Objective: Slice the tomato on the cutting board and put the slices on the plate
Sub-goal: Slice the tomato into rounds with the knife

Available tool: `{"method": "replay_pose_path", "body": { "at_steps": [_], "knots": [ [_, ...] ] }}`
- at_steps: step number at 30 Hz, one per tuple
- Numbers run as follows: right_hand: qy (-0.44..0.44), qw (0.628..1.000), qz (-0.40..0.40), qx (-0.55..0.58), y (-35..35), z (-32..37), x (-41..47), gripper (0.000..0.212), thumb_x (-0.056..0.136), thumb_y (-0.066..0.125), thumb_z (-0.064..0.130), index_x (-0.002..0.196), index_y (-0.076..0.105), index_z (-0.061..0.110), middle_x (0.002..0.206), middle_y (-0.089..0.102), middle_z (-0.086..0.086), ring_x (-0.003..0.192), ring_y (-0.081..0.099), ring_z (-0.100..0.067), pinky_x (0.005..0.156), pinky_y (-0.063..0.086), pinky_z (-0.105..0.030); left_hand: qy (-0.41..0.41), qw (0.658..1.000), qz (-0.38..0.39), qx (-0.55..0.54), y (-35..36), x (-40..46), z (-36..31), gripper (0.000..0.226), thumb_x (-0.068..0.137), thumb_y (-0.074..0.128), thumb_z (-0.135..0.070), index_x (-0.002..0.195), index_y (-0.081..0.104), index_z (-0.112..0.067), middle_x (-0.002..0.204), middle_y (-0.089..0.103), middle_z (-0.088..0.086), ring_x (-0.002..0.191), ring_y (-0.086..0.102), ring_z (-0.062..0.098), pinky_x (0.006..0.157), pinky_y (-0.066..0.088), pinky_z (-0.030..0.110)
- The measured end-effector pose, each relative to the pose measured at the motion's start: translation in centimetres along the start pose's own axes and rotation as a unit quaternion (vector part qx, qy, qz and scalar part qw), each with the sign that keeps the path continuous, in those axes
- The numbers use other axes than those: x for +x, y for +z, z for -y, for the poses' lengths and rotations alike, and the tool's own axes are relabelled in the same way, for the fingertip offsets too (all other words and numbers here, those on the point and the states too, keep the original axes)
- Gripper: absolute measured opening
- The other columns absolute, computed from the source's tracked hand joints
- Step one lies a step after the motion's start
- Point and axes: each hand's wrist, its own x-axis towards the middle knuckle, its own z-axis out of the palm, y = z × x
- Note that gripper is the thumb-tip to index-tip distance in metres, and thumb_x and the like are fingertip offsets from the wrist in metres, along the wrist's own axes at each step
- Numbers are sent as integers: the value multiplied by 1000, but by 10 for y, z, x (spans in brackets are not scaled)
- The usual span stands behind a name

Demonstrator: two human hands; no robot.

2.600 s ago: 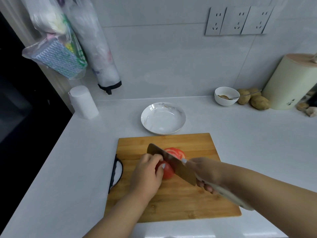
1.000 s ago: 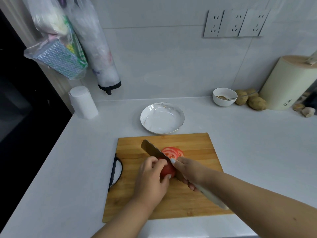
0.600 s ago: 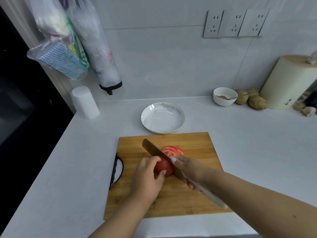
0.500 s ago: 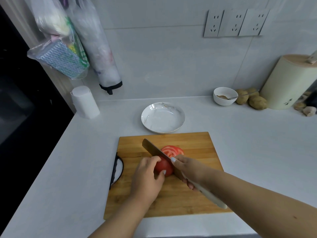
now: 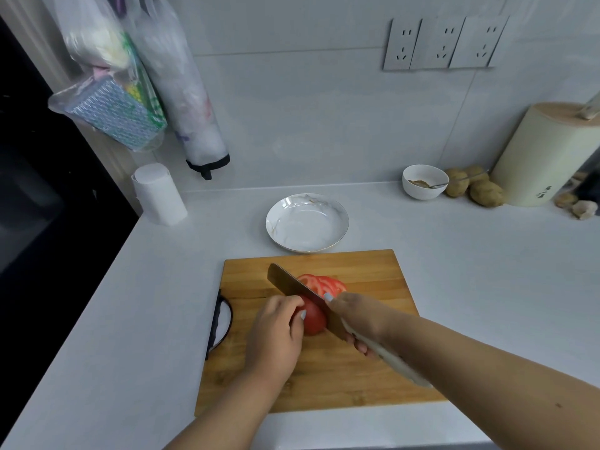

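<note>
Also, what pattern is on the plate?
White with grey marble veining and a thin gold rim: plate, head view.

Head camera looks steeply down, close over the cutting board [image 5: 367, 378].

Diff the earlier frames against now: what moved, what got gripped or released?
The knife came down from above the tomato and now sits in the cut, with the right hand choked up nearer the blade. Nothing was gripped or released: the left hand still holds the tomato. The slices still lie beyond the blade on the board; the plate is still empty.
</note>
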Motion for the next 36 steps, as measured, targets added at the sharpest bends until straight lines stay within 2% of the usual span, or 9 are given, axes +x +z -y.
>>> {"method": "replay_pose_path", "body": {
  "at_steps": [2,4,7,9,10,14,20,31,36],
  "knots": [
    [6,1000,-13,-8,-5,3,-6,74,93,26,65,107,60,1,69,54,-16,47,45,-22,49,40,-25,4,1000,-2,-4,0,1,1,16,93,53,-25,107,60,-27,103,54,-11,91,53,7,71,50,25],
    [-7,1000,-16,-6,-12,7,-14,74,92,27,66,106,61,2,72,55,-18,47,45,-23,49,40,-26,0,1000,-2,-12,0,2,2,14,93,52,-26,104,60,-28,100,53,-11,88,53,7,69,50,26],
    [-45,999,-15,0,-24,16,-35,52,98,28,58,103,59,17,67,51,-12,41,43,-18,43,39,-22,-11,1000,2,-11,-1,3,0,14,94,49,-30,103,59,-30,98,51,-12,85,52,7,66,48,22],
    [-61,998,-13,7,-29,19,-50,36,100,29,54,89,55,33,65,48,-8,41,42,-16,42,38,-21,-17,1000,6,-1,0,4,0,15,94,48,-32,104,59,-31,100,50,-13,85,52,6,65,45,17],
    [-62,998,-14,8,-32,19,-55,34,100,29,54,83,52,34,65,48,-7,41,42,-16,42,38,-21,-20,1000,8,4,0,5,0,15,95,47,-32,104,59,-31,102,50,-13,86,52,6,65,44,16],
    [-31,999,-11,-5,-35,12,-63,45,96,32,59,98,53,20,65,51,-6,43,43,-17,44,39,-22,-30,999,17,12,1,8,-1,17,95,45,-35,106,57,-32,104,48,-12,88,51,6,68,45,16],
    [-9,1000,-7,-3,-29,5,-66,36,96,33,59,80,51,32,64,51,-4,42,43,-16,46,38,-23,-20,1000,15,9,2,9,0,8,94,46,-34,97,54,-35,100,49,-12,86,50,6,66,46,18],
    [-10,1000,-5,-16,-25,10,-63,38,95,32,61,91,52,29,63,50,-2,39,42,-13,45,39,-21,-21,1000,12,3,2,9,1,5,93,49,-34,95,54,-34,97,48,-12,83,50,6,61,43,17],
    [-36,999,-19,-28,-17,22,-54,39,97,32,58,85,50,25,64,50,-3,38,41,-12,41,39,-19,-25,1000,9,4,2,8,0,8,93,49,-34,98,55,-33,97,48,-11,80,53,8,60,43,17]
  ]
}}
